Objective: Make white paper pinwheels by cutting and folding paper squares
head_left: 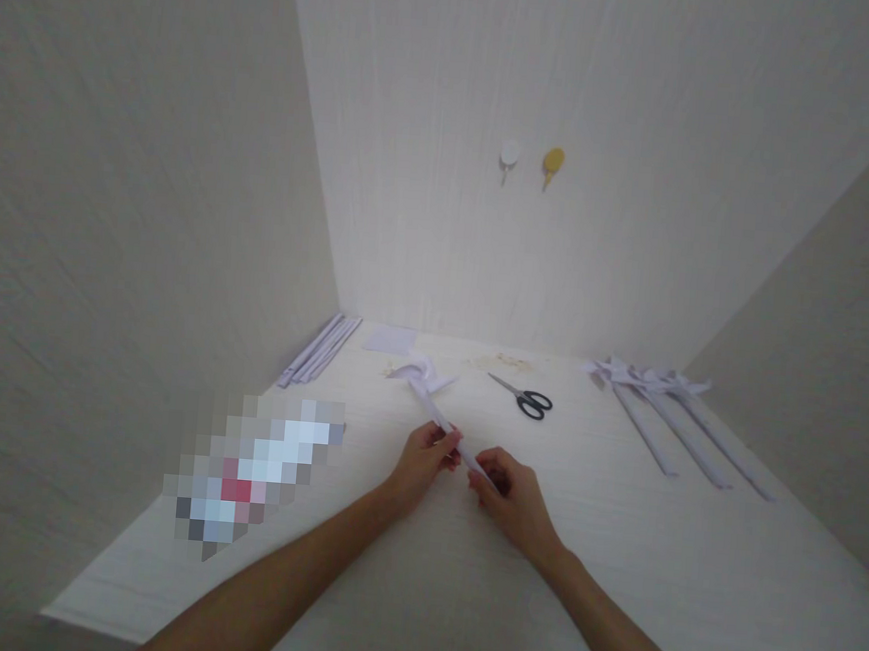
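Observation:
A white paper flower on a long rolled paper stem (429,390) lies across the middle of the pale table (686,566), its head pointing away from me. My left hand (424,460) pinches the stem at its middle. My right hand (512,497) pinches the near end of the same stem. Both hands rest low over the table with fingers closed on the paper.
Black-handled scissors (523,397) lie just beyond my right hand. Several finished paper flowers (668,414) lie at the right, a bundle of paper strips (319,350) at the far left, a paper sheet (389,339) at the back. Two hooks (530,161) hang on the wall. A blurred patch (258,467) sits at left.

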The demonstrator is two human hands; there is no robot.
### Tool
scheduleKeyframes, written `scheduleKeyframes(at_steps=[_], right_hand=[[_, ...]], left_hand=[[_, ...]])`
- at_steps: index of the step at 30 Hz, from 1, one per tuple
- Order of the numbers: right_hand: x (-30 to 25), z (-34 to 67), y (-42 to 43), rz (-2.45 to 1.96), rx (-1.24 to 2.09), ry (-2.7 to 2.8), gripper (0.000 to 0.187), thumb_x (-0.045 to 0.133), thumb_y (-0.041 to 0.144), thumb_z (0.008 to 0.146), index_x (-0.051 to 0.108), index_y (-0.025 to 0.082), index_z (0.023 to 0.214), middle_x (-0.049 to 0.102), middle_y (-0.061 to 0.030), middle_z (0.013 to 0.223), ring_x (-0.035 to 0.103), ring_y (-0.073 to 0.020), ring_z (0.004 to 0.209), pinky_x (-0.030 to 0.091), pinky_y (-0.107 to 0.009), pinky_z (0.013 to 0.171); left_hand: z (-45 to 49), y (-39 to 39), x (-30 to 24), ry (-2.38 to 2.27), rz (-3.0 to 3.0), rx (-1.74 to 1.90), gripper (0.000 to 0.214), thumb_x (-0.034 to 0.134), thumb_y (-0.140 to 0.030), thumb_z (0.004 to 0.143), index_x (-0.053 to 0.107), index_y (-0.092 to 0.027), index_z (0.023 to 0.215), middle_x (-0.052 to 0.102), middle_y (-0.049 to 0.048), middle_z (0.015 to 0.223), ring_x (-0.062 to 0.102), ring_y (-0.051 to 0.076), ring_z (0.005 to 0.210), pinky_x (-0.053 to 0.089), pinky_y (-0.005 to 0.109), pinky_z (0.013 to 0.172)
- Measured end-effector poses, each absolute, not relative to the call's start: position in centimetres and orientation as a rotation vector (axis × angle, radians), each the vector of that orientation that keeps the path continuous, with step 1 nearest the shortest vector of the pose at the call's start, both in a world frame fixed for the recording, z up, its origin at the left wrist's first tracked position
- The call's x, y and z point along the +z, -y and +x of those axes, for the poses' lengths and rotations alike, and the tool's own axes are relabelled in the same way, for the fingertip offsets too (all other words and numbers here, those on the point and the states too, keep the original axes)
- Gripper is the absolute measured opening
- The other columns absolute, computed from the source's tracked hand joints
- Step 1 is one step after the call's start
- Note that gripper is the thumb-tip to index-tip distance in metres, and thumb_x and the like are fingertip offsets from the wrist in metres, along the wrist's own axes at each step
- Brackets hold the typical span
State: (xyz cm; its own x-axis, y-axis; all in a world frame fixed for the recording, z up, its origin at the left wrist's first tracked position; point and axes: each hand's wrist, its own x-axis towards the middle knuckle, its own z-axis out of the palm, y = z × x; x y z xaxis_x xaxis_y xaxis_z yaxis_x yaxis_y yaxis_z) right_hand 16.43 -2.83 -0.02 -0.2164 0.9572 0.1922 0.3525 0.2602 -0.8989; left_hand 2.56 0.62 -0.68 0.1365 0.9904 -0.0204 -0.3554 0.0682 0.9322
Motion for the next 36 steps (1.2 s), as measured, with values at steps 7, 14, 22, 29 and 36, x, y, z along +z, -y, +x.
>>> scheduleKeyframes(at_steps=[7,14,22,29,36], right_hand=[[0.4,16.1,3.2,-1.25,0.837,1.791,0.018,0.054,0.035,0.069,0.053,0.019,0.08,0.052,0.0025,0.055,0.044,-0.0099,0.046,0.033,-0.022,0.042],[0.5,16.1,3.5,-1.23,0.852,1.79,0.016,0.053,0.024,0.069,0.053,0.019,0.085,0.055,0.0009,0.061,0.049,-0.0116,0.053,0.039,-0.023,0.049],[0.0,16.4,3.0,-1.239,1.008,1.685,0.013,0.051,0.03,0.072,0.054,0.017,0.073,0.052,0.0021,0.051,0.048,-0.0105,0.045,0.038,-0.022,0.044],[-0.5,16.6,2.7,-1.229,1.065,1.64,0.017,0.053,0.033,0.071,0.052,0.017,0.068,0.054,0.002,0.049,0.05,-0.0108,0.044,0.04,-0.022,0.044],[0.1,16.4,3.0,-1.217,1.072,1.637,0.024,0.048,0.038,0.074,0.052,0.016,0.067,0.055,0.0006,0.055,0.051,-0.0104,0.046,0.042,-0.023,0.045]], left_hand=[[2.5,-0.6,-0.4,-0.905,0.985,1.237,0.021,0.059,-0.031,0.063,0.05,-0.012,0.065,0.047,-0.0041,0.05,0.042,0.005,0.042,0.031,0.019,0.043],[2.6,-0.5,-0.3,-0.886,0.957,1.265,0.024,0.06,-0.032,0.061,0.05,-0.011,0.066,0.048,-0.0039,0.049,0.043,0.006,0.042,0.031,0.019,0.043],[2.6,-0.4,-0.3,-0.861,0.932,1.257,0.026,0.062,-0.034,0.058,0.049,-0.013,0.065,0.048,-0.0038,0.051,0.043,0.006,0.044,0.033,0.02,0.045],[2.6,-0.6,-0.6,-0.881,0.997,1.25,0.025,0.06,-0.035,0.059,0.048,-0.013,0.064,0.047,-0.004,0.048,0.043,0.006,0.042,0.032,0.02,0.044],[2.6,-0.6,-0.6,-0.881,0.985,1.257,0.026,0.06,-0.035,0.059,0.049,-0.013,0.064,0.047,-0.004,0.048,0.042,0.006,0.041,0.032,0.02,0.043]])
